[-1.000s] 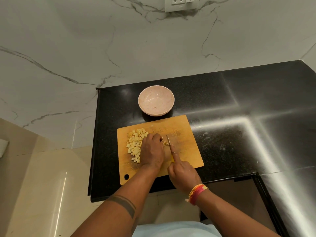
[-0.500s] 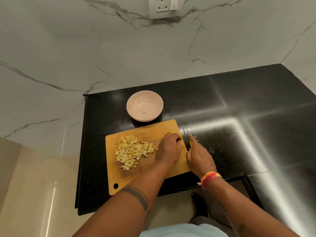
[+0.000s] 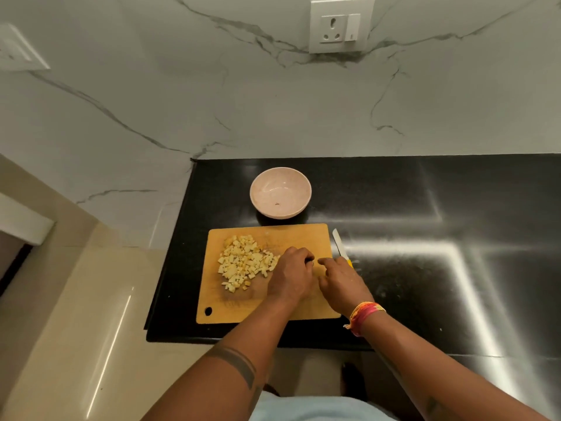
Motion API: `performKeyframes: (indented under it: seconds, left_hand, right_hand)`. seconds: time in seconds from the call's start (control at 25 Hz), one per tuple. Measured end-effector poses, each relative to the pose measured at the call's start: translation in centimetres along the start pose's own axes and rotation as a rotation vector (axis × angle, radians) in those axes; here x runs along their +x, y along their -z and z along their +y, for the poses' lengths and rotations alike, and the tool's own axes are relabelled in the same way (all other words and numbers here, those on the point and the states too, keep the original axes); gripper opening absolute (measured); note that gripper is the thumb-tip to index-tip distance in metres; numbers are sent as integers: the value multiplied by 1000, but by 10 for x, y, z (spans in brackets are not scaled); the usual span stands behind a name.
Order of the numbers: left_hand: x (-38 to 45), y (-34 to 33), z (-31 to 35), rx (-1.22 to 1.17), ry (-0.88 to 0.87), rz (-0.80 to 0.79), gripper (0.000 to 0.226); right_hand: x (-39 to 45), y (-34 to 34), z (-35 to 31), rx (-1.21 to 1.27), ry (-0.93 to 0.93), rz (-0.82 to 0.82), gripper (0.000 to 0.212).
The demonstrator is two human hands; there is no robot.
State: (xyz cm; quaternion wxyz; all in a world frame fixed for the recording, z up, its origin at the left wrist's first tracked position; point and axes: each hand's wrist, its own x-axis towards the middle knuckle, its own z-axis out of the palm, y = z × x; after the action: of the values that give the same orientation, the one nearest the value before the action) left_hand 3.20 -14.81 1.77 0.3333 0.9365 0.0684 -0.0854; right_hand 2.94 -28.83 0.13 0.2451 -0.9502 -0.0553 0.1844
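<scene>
- Hands together at the right half of the wooden cutting board, nearly touching at the fingertips.
- Left hand sits knuckles up on the board, fingers curled under. Whether anything is tucked inside them, I cannot tell.
- Right hand hovers over the board's right edge, forefinger and thumb bent in towards the left hand. Whether it pinches anything is hidden too.
- Diced pieces, pale yellow, lie in a loose heap on the left half of the board, and the heap's right fringe comes just beside the left hand's knuckles.
- Knife lies on the black counter just off the board's right edge, white blade pointing away from the person. A sliver of yellow handle peeks out beside the right hand, and no fingers are seen round it.
- Pink bowl stands on the counter just behind the board, only a speck in its bottom.
- Orange and pink wristband rides on the right wrist.
- White socket sits high on the marble wall behind.
</scene>
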Motion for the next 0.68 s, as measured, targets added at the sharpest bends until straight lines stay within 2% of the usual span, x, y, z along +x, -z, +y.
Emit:
performKeyframes:
  seconds: [0.12,0.24,0.36,0.52,0.6,0.68]
  left_hand:
    - [-4,31,-32,58,27,3,23]
    - [-4,67,-63,144,92,7,34]
    - [-3,96,-93,247,132,-18,62]
    - [5,102,-113,324,254,-207,121]
    - [13,100,-113,359,250,-260,129]
    - [22,102,-112,372,238,-295,125]
  right_hand:
    - [10,-19,-41,90,15,-61,49]
    - [19,-32,-66,100,-65,-13,63]
    - [24,-35,-85,4,-162,-23,77]
    - [34,-41,-102,-41,-188,-58,82]
    - [44,-44,-114,-37,-180,-110,86]
    - [56,-48,-127,-37,-145,-165,87]
